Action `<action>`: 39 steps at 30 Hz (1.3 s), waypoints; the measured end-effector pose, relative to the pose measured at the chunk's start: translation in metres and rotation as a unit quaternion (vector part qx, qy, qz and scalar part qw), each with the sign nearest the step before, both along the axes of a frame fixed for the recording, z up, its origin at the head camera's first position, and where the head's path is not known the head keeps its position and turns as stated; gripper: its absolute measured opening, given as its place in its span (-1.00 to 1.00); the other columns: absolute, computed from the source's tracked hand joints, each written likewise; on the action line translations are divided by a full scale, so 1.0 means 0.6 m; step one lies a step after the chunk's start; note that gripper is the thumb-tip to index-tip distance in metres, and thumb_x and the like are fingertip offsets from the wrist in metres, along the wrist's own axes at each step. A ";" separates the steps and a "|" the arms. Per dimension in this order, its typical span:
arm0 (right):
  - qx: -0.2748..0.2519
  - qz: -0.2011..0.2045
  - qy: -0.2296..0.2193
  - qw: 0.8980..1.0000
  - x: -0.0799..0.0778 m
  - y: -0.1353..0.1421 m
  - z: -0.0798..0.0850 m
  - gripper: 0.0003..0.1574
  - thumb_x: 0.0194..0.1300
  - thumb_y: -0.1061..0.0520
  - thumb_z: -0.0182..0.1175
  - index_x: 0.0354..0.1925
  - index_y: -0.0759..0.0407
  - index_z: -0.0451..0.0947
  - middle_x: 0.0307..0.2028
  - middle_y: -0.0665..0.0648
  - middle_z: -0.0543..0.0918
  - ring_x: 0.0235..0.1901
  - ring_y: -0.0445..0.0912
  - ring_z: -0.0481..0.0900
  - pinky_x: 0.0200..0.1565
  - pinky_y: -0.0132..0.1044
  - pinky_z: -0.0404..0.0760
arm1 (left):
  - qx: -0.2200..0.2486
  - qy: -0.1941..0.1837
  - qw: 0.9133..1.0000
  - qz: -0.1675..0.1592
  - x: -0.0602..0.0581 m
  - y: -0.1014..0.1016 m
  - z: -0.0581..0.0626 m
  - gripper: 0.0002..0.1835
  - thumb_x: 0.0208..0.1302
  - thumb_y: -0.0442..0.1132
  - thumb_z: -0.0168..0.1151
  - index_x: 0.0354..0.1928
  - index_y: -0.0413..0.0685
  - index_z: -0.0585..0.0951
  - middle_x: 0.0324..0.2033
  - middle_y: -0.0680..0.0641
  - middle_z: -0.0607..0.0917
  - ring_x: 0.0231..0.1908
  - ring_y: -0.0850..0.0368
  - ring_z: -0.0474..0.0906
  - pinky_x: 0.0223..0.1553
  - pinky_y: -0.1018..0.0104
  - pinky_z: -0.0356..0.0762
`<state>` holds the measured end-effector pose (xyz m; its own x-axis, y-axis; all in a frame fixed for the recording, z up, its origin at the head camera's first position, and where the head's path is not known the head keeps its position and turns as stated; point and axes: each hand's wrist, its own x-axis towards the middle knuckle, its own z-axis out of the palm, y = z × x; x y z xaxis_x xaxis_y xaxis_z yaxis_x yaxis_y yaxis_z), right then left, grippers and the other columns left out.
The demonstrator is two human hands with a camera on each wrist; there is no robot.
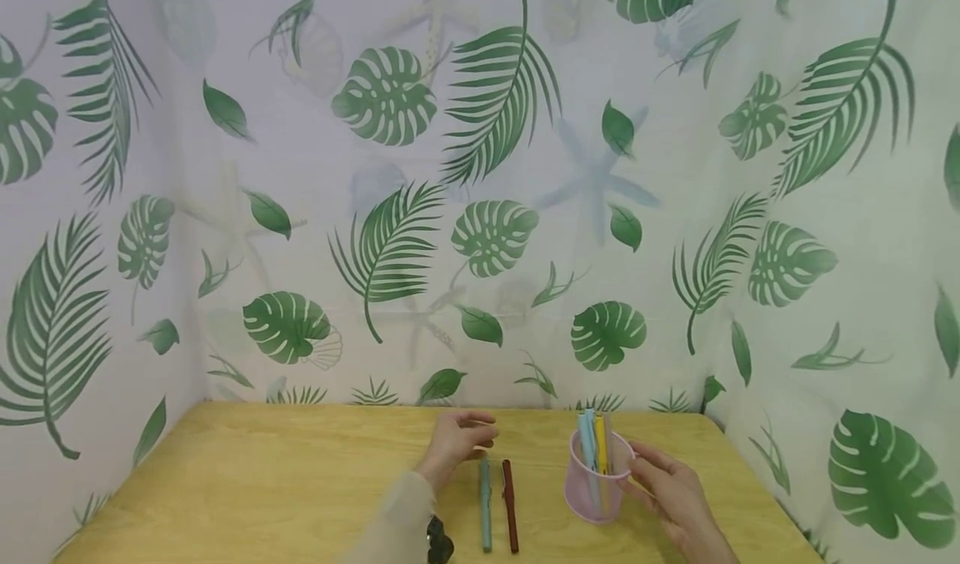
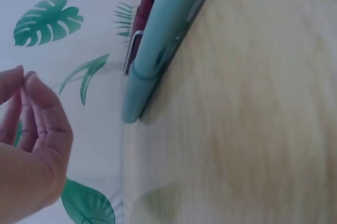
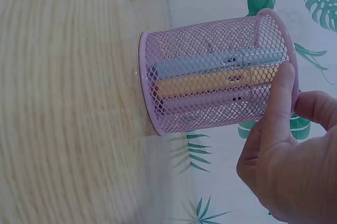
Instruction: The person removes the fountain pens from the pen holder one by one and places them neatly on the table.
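Observation:
A pink mesh pen holder (image 1: 592, 497) stands upright at the right of the table, with light blue, yellow and pale purple pens (image 3: 221, 79) in it. My right hand (image 1: 671, 497) grips its rim, the thumb (image 3: 279, 103) against the mesh in the right wrist view. A teal pen (image 1: 486, 506) and a dark red pen (image 1: 511, 506) lie side by side left of the holder. Just beyond the teal pen's far end hovers my left hand (image 1: 459, 441), fingers loosely bent, thumb and fingertips close together, with nothing visible between them in the left wrist view.
The wooden table (image 1: 285, 472) reaches back to a white curtain (image 1: 465, 364) printed with green leaves, which also covers both sides. A black object (image 1: 438, 541) shows by the left wrist at the near edge of the head view.

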<state>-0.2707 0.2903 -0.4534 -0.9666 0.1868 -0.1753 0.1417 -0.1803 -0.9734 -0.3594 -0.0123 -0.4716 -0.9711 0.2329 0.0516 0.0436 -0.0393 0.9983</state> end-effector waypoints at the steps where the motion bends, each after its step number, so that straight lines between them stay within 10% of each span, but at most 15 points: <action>1: -0.002 -0.001 0.000 1.000 0.001 -0.001 0.000 -0.33 0.38 0.29 0.14 0.39 0.42 0.21 -0.17 -0.04 0.63 -0.14 -0.20 0.62 0.00 -0.30 0.67 | 0.008 0.007 1.000 0.000 0.002 0.004 -0.001 -0.73 0.26 -0.30 0.31 -0.03 -0.26 0.65 -0.21 -0.12 0.74 -0.35 0.16 0.64 -0.27 0.22 0.70; 25: 0.022 0.013 -0.010 1.000 0.004 -0.006 -0.003 -0.29 0.41 0.25 0.10 0.42 0.42 0.14 0.26 0.27 0.39 -0.06 -0.19 0.60 0.03 -0.29 0.66 | 0.064 0.051 0.996 0.040 0.035 0.117 0.002 -0.79 0.20 -0.30 0.37 -0.17 -0.30 0.68 -0.32 -0.14 0.75 -0.44 0.21 0.61 -0.42 0.39 0.59; 39: 0.006 0.017 0.006 1.000 0.008 0.005 0.003 -0.30 0.39 0.28 0.13 0.40 0.43 0.17 -0.07 -0.02 0.57 -0.09 -0.21 0.60 0.03 -0.32 0.65 | 0.093 0.048 0.994 0.020 0.038 0.157 0.006 -0.81 0.18 -0.29 0.39 -0.20 -0.23 0.71 -0.31 -0.06 0.77 -0.37 0.21 0.65 -0.34 0.38 0.63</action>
